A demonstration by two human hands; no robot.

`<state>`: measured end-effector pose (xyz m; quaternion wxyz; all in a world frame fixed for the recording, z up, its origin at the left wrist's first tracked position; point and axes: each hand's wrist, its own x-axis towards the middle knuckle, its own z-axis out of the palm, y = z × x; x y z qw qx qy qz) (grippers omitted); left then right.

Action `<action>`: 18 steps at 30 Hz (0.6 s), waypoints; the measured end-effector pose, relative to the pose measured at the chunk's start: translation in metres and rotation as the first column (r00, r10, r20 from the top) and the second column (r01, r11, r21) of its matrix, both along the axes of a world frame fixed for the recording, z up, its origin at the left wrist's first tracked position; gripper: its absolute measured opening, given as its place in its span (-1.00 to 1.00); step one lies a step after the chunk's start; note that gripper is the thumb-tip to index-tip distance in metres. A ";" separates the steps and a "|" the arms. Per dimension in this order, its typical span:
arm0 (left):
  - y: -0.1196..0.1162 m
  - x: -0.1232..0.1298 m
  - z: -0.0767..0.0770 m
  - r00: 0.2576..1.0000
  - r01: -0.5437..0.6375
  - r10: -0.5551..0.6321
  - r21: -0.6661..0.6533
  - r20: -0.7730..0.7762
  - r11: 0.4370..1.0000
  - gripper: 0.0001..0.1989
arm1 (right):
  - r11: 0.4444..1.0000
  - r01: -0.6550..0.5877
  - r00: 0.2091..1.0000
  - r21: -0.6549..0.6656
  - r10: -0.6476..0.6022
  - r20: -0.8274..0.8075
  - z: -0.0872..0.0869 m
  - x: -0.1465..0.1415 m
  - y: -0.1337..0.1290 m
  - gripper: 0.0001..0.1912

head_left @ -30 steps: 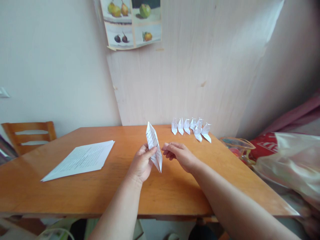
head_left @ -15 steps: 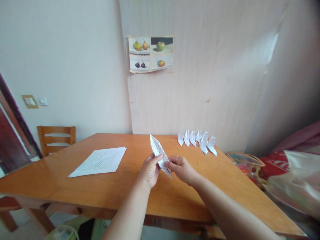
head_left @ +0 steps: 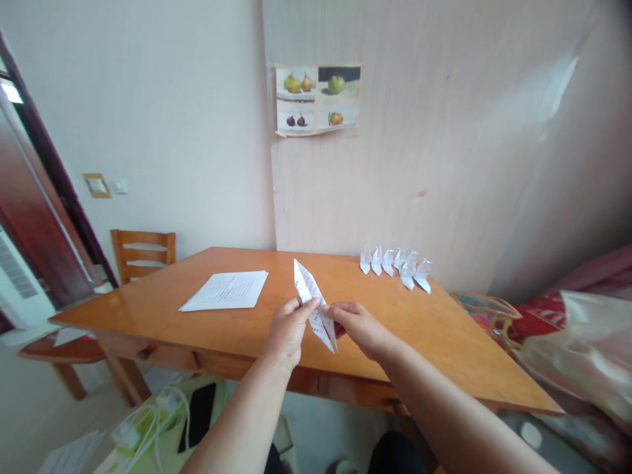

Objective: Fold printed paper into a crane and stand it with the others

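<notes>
A folded piece of printed white paper point(head_left: 307, 284), long and pointed at its upper end, is held up between both hands above the near part of the table. My left hand point(head_left: 289, 329) pinches its left edge, thumb on the face turned to me. From the right side, my right hand point(head_left: 358, 326) grips it with thumb and fingers; part of those fingers is hidden behind the paper. Its lower end splits into two narrow points. Several folded paper figures point(head_left: 390, 261) stand grouped at the table's far right.
The wooden table point(head_left: 237, 336) carries a stack of printed sheets point(head_left: 227, 290) at the left. Behind it stand a wooden chair point(head_left: 143, 253) and a wall with a fruit picture point(head_left: 318, 99). Bags point(head_left: 582, 342) lie beyond the right edge. Cables point(head_left: 162, 415) and a black phone-like object point(head_left: 197, 411) are below left.
My view has tilted down and turned left, so more floor shows. Both hands still hold the folded paper; its lower points now stand apart more visibly.
</notes>
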<state>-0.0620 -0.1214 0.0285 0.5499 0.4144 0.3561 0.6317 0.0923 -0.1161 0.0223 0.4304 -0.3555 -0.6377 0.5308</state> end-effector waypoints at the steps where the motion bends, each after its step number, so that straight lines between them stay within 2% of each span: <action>1: -0.006 -0.002 0.002 1.000 -0.018 0.018 -0.001 -0.011 1.000 -0.68 | 1.000 0.000 1.000 -0.009 0.000 -0.006 0.001 -0.004 -0.005 -0.55; 5: -0.027 -0.009 0.008 0.998 -0.065 0.065 0.007 -0.015 0.998 -0.70 | 0.999 -0.006 0.999 -0.046 0.003 -0.050 0.006 -0.018 -0.024 -0.59; 10: -0.049 -0.017 0.016 0.996 -0.088 0.088 0.030 -0.007 0.996 -0.73 | 1.000 -0.026 0.997 0.003 0.026 -0.076 0.009 -0.031 -0.044 -0.57; 18: -0.076 -0.026 0.026 0.994 -0.104 0.104 0.065 -0.008 0.992 -0.74 | 0.998 -0.065 0.995 -0.027 0.063 -0.077 0.019 -0.035 -0.079 -0.59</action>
